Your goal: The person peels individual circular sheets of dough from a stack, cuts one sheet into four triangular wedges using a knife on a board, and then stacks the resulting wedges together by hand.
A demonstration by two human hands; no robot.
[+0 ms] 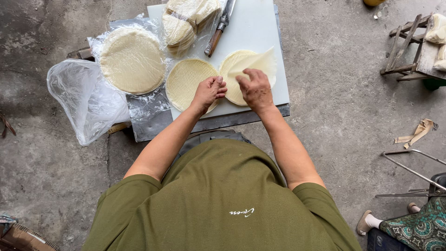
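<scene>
On a white cutting board [260, 28] lie two piles of thin round pale wrappers. My left hand [209, 91] rests with curled fingers on the right edge of the left pile [186, 80]. My right hand [254, 88] pinches the top sheet of the right pile [241, 65] and lifts it, so that the sheet [264, 62] stands up folded toward the right. The two hands are close together, nearly touching, over the gap between the piles.
A round stack of wrappers [132, 59] lies on clear plastic at the left, beside an open plastic bag [83, 100]. Bagged wrappers [186, 23] and a wooden-handled knife [218, 32] lie at the board's far end. A small wooden stool [409, 51] stands at right. Someone's foot [369, 222] shows lower right.
</scene>
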